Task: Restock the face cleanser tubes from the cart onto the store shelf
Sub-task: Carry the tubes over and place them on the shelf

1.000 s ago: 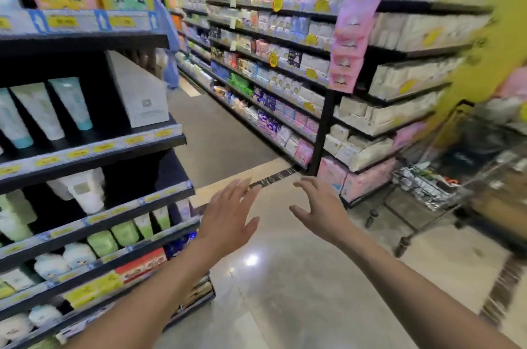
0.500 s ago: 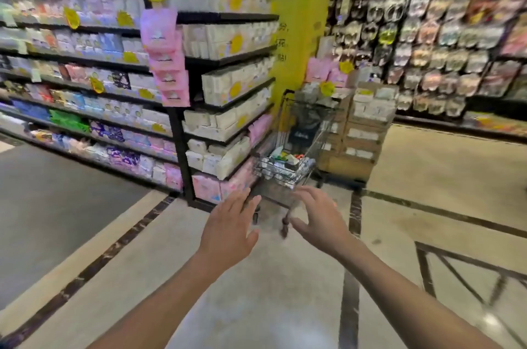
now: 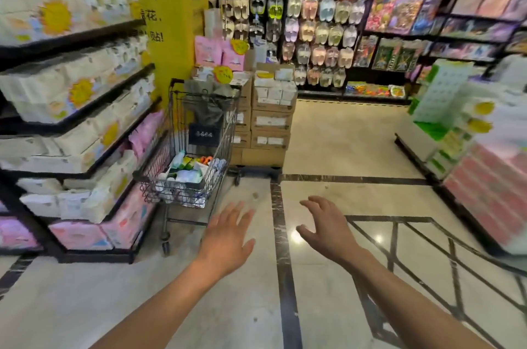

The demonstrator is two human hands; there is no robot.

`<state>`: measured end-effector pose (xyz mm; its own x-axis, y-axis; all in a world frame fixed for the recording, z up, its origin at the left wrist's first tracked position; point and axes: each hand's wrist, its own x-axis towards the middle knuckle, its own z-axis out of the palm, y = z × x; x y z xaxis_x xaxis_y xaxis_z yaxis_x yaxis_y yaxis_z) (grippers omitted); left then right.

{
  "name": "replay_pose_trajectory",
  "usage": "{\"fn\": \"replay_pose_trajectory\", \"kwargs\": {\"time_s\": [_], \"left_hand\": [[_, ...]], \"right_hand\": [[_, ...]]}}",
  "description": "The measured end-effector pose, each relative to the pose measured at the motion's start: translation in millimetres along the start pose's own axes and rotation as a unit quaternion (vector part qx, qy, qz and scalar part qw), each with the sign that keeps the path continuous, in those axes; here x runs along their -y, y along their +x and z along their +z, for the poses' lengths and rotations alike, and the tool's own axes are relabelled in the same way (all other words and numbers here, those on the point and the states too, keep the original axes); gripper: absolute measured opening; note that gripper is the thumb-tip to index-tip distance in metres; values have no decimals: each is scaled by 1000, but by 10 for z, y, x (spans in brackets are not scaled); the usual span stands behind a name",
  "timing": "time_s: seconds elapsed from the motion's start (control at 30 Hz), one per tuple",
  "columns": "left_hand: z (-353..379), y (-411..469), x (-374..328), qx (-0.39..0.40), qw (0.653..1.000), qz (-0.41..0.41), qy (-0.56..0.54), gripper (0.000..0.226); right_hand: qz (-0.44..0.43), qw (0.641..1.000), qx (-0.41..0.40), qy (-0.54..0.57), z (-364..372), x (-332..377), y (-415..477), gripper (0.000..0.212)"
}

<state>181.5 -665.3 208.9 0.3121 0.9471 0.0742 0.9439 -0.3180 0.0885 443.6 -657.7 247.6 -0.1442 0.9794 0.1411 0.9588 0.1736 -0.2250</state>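
Note:
A wire shopping cart stands on the floor ahead and to the left, beside the end of a tissue shelf. Its basket holds several cleanser tubes and bottles, white and green. My left hand is stretched out over the floor just right of the cart's near end, fingers straight, holding nothing. My right hand hovers further right with loosely spread fingers, empty too. Neither hand touches the cart.
A black shelf unit with white and pink tissue packs fills the left. Stacked cardboard boxes stand behind the cart by a yellow pillar. Slippers hang on the back wall. A display of packs is at the right.
The view has swung right, away from the cleanser shelf, and the cart has come closer, now ahead-left. Both hands stay outstretched and empty.

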Motion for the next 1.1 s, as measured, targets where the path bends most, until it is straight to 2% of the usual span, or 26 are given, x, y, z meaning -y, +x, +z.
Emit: {"fn": "replay_pose_trajectory", "kwargs": {"time_s": [0.23, 0.4, 0.73, 1.1], "left_hand": [[332, 1346, 254, 27, 999, 24, -3, 71], [595, 2425, 619, 47, 998, 18, 24, 73], [926, 4076, 1510, 117, 989, -84, 35, 75], [1270, 5314, 3073, 124, 969, -212, -7, 74]], "right_hand": [[50, 999, 19, -9, 437, -564, 1149, 67], [39, 998, 40, -12, 754, -869, 2280, 65], [-87, 986, 139, -30, 1314, -1116, 4686, 65], [-218, 955, 192, -53, 2145, -333, 7112, 63]]}}
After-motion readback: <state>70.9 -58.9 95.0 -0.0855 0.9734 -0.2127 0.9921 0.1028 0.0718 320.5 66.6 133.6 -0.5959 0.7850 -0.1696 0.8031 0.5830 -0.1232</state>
